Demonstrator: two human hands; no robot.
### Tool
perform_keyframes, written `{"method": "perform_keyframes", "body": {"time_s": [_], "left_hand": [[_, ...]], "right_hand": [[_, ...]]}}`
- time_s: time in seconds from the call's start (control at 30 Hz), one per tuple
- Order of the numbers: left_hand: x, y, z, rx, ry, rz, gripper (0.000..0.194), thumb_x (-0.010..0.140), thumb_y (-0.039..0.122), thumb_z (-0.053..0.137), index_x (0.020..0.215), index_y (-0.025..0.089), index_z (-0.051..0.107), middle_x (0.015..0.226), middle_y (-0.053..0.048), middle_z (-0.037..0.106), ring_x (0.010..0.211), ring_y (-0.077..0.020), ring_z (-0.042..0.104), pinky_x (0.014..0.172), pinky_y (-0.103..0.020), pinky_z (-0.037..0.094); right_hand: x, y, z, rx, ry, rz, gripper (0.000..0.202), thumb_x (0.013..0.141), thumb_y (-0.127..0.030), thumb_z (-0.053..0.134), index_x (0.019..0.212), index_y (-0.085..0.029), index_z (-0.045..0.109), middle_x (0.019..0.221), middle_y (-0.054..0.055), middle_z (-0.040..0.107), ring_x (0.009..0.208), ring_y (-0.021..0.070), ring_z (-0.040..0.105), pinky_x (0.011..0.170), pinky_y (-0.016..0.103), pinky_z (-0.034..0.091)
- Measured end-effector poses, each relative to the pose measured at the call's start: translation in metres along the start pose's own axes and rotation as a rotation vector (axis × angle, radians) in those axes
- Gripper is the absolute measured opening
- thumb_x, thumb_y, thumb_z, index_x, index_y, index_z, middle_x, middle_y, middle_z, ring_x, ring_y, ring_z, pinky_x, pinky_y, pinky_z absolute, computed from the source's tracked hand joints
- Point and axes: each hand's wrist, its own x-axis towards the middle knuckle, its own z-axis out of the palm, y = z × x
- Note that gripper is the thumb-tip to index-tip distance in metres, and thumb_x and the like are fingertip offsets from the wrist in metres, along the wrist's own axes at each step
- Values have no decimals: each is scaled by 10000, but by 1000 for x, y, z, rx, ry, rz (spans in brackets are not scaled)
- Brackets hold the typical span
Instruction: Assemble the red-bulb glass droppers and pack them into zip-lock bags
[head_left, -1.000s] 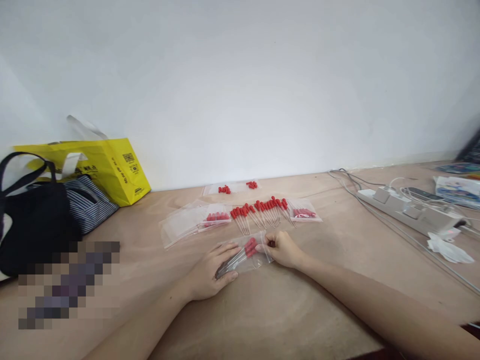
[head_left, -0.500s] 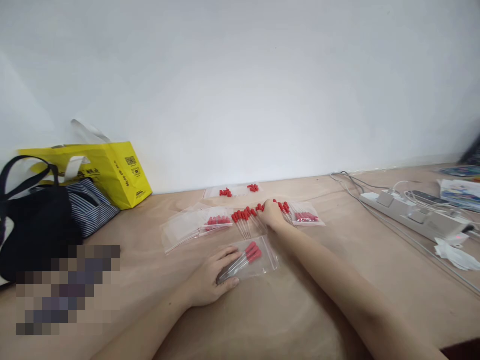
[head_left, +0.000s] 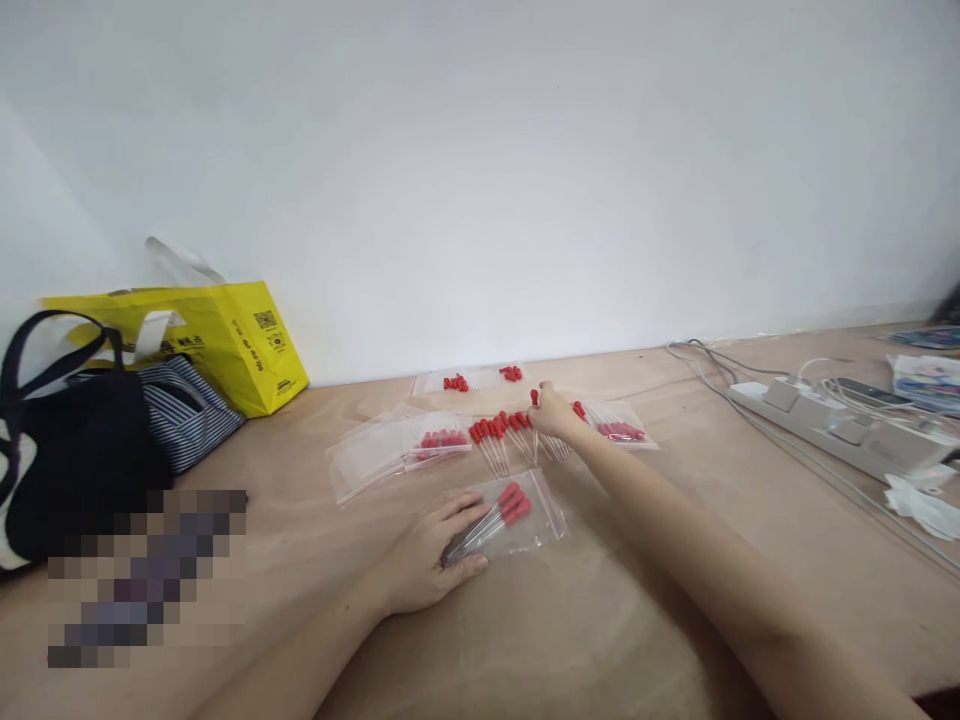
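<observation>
My left hand (head_left: 439, 550) holds the closed end of a clear zip-lock bag (head_left: 551, 525) flat on the table, fingers along one edge and thumb along the other. Inside that bag lie several glass droppers with red rubber bulbs (head_left: 514, 502), their tubes pointing toward my palm. Farther off, my right hand (head_left: 553, 410) pinches a dropper (head_left: 534, 398) whose red bulb sticks up beside the fingers. Below and around that hand, loose droppers (head_left: 489, 430) lie in a row, bulbs toward the wall; my hand hides some of them.
Flat zip-lock bags (head_left: 367, 460) lie left of the row. Filled bags of droppers (head_left: 622, 430) lie right of it and near the wall (head_left: 491, 380). A yellow bag (head_left: 259, 350) and a black bag (head_left: 82, 460) stand left. A power strip (head_left: 840, 430) with cables sits right.
My right hand has lifted slightly from the row, and a dropper's red bulb now shows at its fingers. My left hand stays on the bag. The view has shifted slightly.
</observation>
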Motion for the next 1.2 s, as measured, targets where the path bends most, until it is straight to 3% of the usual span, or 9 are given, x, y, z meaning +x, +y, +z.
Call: {"method": "perform_keyframes", "body": {"time_s": [0.1, 0.13, 0.3, 0.63, 0.77, 0.97, 1.2], "left_hand": [[1, 1, -1, 13, -8, -19, 518, 809, 416, 460, 1278, 220, 357, 1361, -60, 328, 1242, -243, 284, 1008, -423, 274], [1, 1, -1, 15, -10, -24, 517, 810, 415, 459, 1277, 219, 358, 1361, -59, 328, 1243, -240, 284, 1010, -418, 273], [1, -1, 0, 17, -16, -20, 521, 814, 426, 450, 1281, 217, 352, 1361, -57, 328, 1247, -237, 274, 1015, -412, 262], [0, -8, -3, -32, -68, 7, 473, 860, 395, 371, 1306, 256, 296, 1390, -21, 271, 1272, -217, 223, 1028, -421, 230], [0, -7, -3, -23, -64, 4, 502, 835, 382, 421, 1303, 241, 307, 1390, -33, 272, 1269, -231, 227, 1024, -427, 239], [-1, -8, -1, -33, -28, 27, 481, 834, 369, 434, 1290, 254, 332, 1378, -30, 299, 1262, -234, 246, 1016, -424, 256], [-1, -9, 1, -28, -9, 44, 485, 829, 369, 446, 1286, 248, 341, 1368, -41, 316, 1252, -236, 268, 1008, -420, 274]], "right_hand": [[-19, 18, -21, 88, 16, -27, 486, 743, -139, 414, 1211, -102, 287, 794, 67, 593, 704, 152, 587, 657, 257, 438], [-28, 26, -25, 217, 25, -36, 489, 754, -151, 388, 1223, -111, 255, 729, 30, 575, 615, 134, 574, 613, 256, 442], [-71, 56, -27, 609, 52, 34, 398, 734, -225, 402, 1117, -165, 308, 542, -75, 446, 462, 117, 501, 492, 246, 427], [-98, 42, -13, 941, 2, 202, 356, 688, -217, 502, 1000, -220, 331, 632, -71, 430, 494, 96, 524, 469, 237, 459], [-107, 41, -8, 957, -103, 177, 323, 665, -288, 567, 921, -208, 388, 632, -64, 481, 474, 87, 526, 485, 246, 463], [-109, 50, -5, 756, -348, 16, 343, 593, -382, 667, 823, -147, 567, 587, -29, 546, 465, 77, 482, 457, 220, 397], [-107, 50, -9, 562, -548, -218, 291, 680, -404, 598, 836, -168, 664, 622, -8, 609, 564, 112, 515, 522, 221, 395]]}}
